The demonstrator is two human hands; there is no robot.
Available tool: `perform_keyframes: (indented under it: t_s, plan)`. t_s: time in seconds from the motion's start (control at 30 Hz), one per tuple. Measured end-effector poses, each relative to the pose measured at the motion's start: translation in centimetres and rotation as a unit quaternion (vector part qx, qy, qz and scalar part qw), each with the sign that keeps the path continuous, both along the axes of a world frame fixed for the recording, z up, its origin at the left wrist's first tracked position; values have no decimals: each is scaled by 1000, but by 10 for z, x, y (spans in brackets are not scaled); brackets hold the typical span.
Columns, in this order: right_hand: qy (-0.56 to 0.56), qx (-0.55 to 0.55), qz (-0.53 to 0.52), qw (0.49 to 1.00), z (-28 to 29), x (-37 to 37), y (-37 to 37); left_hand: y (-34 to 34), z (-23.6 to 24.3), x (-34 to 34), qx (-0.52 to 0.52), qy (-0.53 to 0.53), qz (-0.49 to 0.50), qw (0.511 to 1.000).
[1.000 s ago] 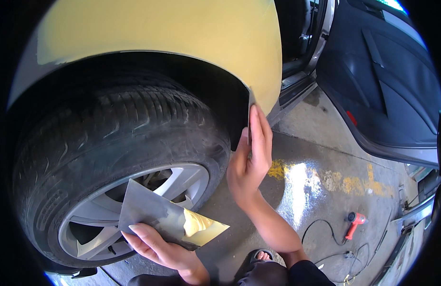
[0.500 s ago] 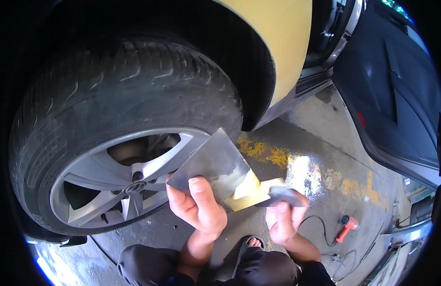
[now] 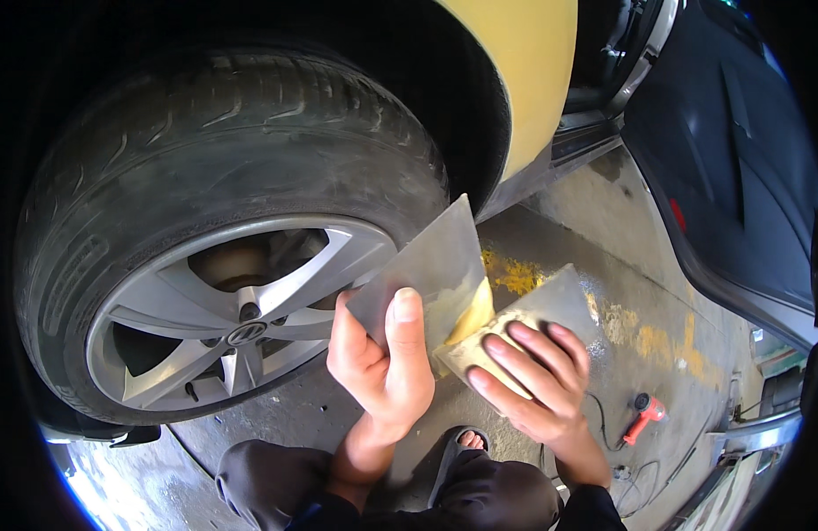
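My left hand grips a flat grey plate, thumb on top and fingers beneath. Pale yellow filler paste is smeared along the plate's right edge. In my right hand is a spreader, a flat greyish blade with yellow paste on its lower left part. My fingers lie across the spreader's face, and its lower left edge meets the pasted edge of the plate. The thumb of my right hand is hidden.
A car wheel with a silver rim fills the left. Beyond are a yellow body panel and an open dark car door. A red power tool with a cable lies on the worn concrete floor at right. My sandalled foot is below.
My right hand has turned over, so the spreader's broad face now shows with fingers across it. The plate in my left hand has shifted a little up and right.
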State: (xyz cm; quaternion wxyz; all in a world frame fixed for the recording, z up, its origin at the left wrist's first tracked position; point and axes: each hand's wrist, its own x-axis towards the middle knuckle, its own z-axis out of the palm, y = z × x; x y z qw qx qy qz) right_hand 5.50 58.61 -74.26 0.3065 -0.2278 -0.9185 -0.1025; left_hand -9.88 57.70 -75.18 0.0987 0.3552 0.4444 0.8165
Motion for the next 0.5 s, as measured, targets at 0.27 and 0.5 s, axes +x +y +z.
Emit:
perform_keyframes:
  t_s: [0.27, 0.5]
  plan:
    - [187, -161, 117, 962, -32, 19, 32, 1, 5, -19, 30, -127, 121, 984]
    - [562, -232, -32, 793, 2, -26, 117, 4, -7, -18, 26, -95, 64, 993]
